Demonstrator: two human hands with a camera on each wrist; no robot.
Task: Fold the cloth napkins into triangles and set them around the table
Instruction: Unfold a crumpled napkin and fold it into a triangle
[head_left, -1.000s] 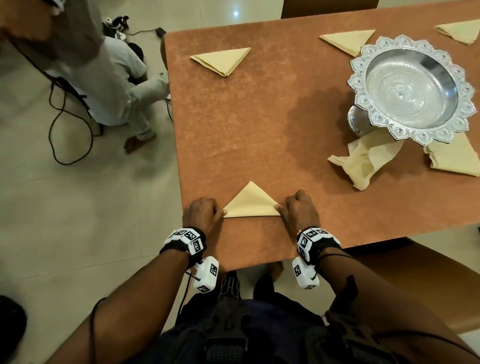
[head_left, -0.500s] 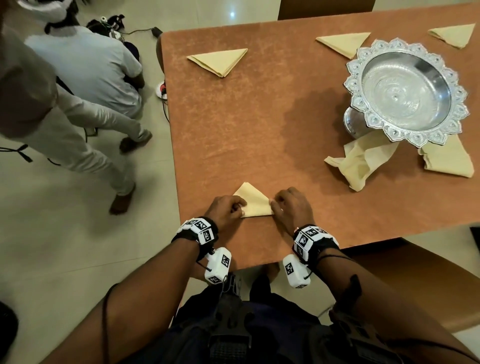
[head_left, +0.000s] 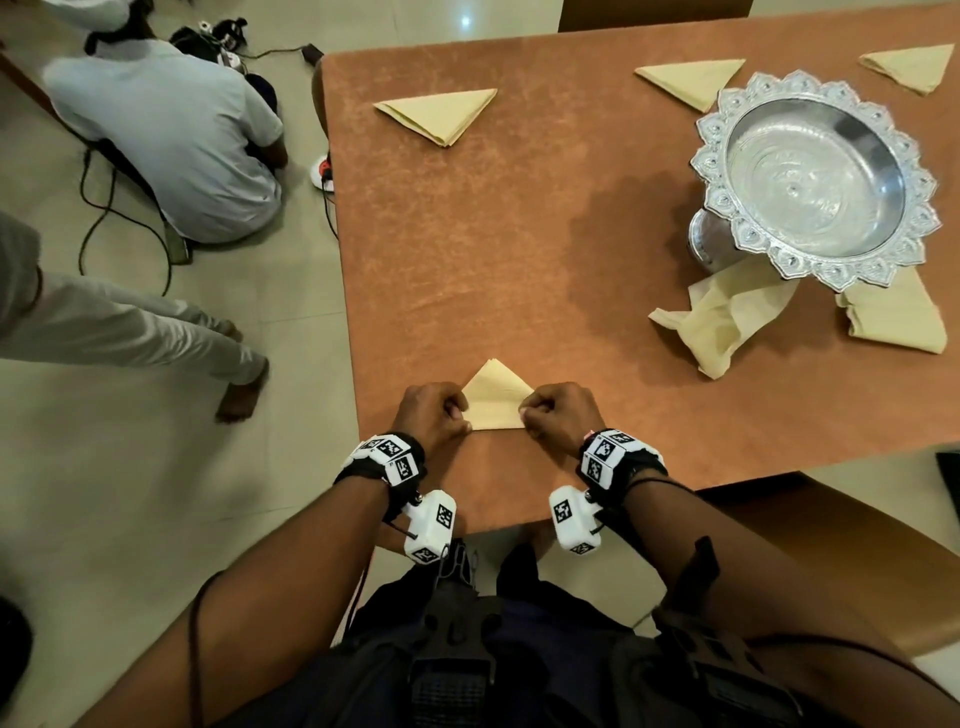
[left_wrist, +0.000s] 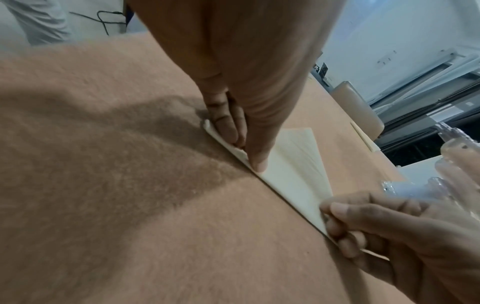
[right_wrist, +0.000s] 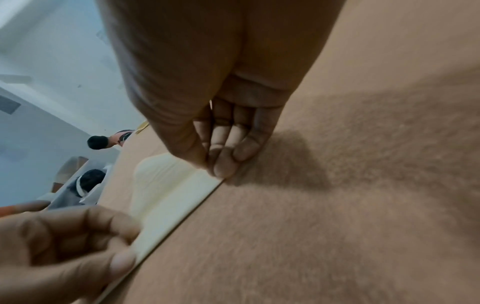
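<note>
A cream napkin (head_left: 494, 397) folded into a small triangle lies near the front edge of the brown table (head_left: 519, 234). My left hand (head_left: 435, 413) pinches its left corner, thumb on top and fingers curled, as the left wrist view shows (left_wrist: 249, 156). My right hand (head_left: 558, 415) pinches the right corner (right_wrist: 221, 164) the same way. The napkin (left_wrist: 296, 170) lies flat between both hands, its long edge toward me. Folded triangles lie at the far left (head_left: 439, 114), far middle (head_left: 688, 80) and far right (head_left: 909, 65).
An ornate silver bowl (head_left: 815, 176) stands at the right, with a crumpled napkin (head_left: 722, 317) and a folded one (head_left: 893, 317) beside its base. One person crouches (head_left: 171, 140) and another stands (head_left: 104, 327) on the floor left of the table. A chair (head_left: 831, 545) is at my right.
Both hands have slid inward along the napkin's long edge and now pinch closer together, so less of the triangle shows. The people on the left have shifted position.
</note>
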